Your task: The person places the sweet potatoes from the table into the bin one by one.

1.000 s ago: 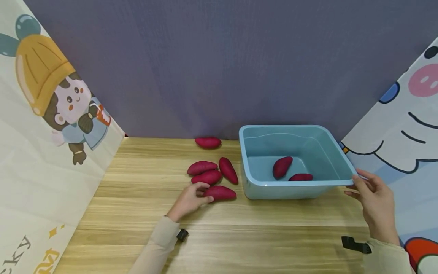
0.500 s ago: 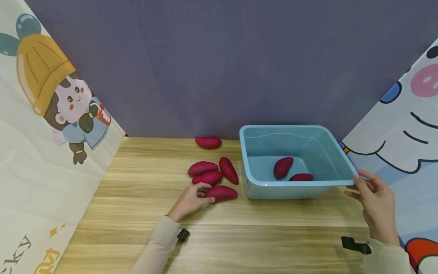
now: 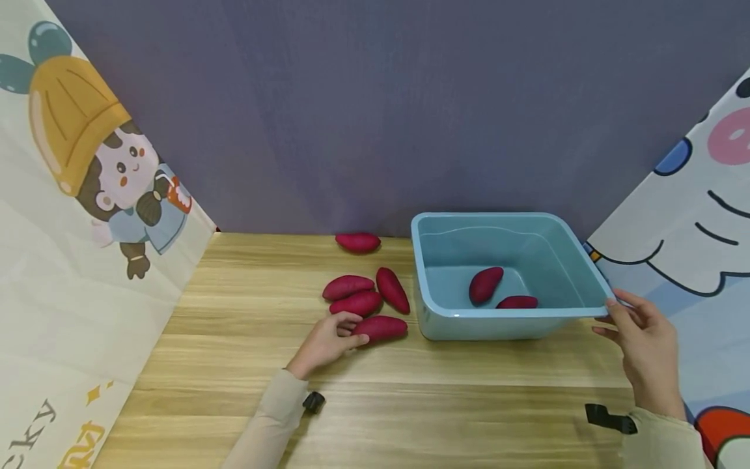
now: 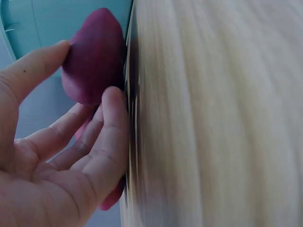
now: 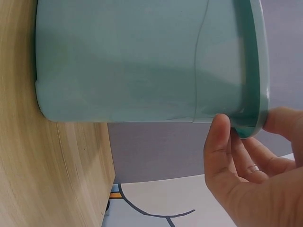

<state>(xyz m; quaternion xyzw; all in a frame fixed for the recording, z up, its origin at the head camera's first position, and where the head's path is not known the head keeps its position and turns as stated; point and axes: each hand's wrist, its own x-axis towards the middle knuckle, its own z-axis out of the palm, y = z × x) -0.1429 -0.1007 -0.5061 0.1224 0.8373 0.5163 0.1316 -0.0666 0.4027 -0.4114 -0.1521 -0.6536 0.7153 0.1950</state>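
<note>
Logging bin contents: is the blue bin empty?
No, two red sweet potatoes show inside the blue bin in the head view.

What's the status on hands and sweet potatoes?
Left hand gripping front sweet potato. Right hand holding tub by corner. Possible snags: tub wall near potato's tip, other potatoes close behind.

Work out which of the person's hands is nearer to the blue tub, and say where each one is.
Right. The right hand grips the blue tub at its near right corner; the left hand is apart, left of the tub, touching a red tuber.
</note>
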